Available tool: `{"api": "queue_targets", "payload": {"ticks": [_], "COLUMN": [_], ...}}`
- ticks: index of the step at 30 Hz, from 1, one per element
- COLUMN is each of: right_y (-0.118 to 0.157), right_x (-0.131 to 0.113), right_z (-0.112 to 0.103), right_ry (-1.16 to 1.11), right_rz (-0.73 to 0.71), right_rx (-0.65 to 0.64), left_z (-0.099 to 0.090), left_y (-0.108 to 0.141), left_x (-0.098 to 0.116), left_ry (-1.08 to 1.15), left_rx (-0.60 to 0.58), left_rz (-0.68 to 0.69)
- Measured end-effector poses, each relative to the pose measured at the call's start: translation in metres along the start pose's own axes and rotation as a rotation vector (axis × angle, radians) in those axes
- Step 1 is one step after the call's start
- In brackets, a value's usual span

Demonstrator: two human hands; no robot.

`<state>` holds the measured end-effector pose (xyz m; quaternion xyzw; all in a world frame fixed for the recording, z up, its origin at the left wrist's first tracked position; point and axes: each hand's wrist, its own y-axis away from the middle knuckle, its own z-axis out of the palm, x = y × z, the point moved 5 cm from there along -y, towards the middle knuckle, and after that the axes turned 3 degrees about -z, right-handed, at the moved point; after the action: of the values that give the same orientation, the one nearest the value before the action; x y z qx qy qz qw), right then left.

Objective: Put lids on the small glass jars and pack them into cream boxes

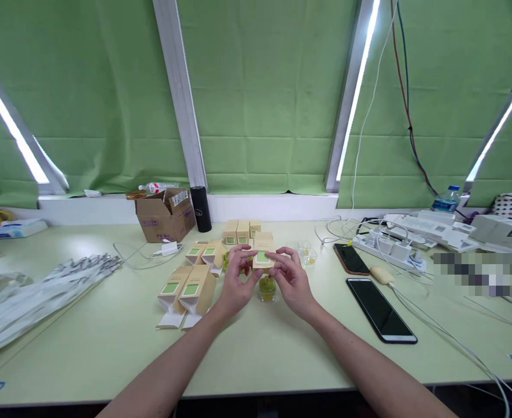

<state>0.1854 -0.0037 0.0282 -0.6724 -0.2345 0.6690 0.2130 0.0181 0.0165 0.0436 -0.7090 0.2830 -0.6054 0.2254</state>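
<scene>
Between both hands, at the middle of the table, is a small tan box (263, 244) with a green square on its face. My left hand (238, 281) grips its left side, fingers bent round the edge. On the right side my right hand (294, 284) pinches the same box. Just below it a small clear container (267, 288) with something yellow-green inside stands on the table. Tan boxes with open white flaps (198, 288) lie left of my left hand. Closed tan boxes (237, 231) stand behind. Clear containers (307, 254) sit beyond my right hand.
A cardboard carton (164, 217) and a black cylinder (201, 209) stand at the back left. White strips (51, 299) spread over the left. To the right lie a large phone (381, 310), a smaller phone (350, 259), a power strip (389, 253) and tangled cables.
</scene>
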Motion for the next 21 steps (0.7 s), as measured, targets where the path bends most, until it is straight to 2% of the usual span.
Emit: {"api": "queue_targets", "payload": {"ticks": [6, 13, 18, 21], "right_y": [0.0, 0.0, 0.001, 0.003], "right_x": [-0.001, -0.002, -0.003, -0.007], "right_z": [-0.001, 0.0, 0.002, 0.004], "right_ry": [0.027, 0.064, 0.151, 0.215], "right_rz": [-0.033, -0.06, -0.075, -0.106], "right_rx": [0.019, 0.018, -0.035, -0.089], "left_z": [0.0, 0.0, -0.002, -0.003], "left_y": [0.0, 0.002, 0.003, 0.003], "left_x": [0.002, 0.004, 0.012, 0.016], "left_ry": [-0.022, -0.11, -0.224, -0.327], "left_rx": [0.04, 0.062, 0.079, 0.084], "left_rz": [0.024, 0.139, 0.26, 0.281]}}
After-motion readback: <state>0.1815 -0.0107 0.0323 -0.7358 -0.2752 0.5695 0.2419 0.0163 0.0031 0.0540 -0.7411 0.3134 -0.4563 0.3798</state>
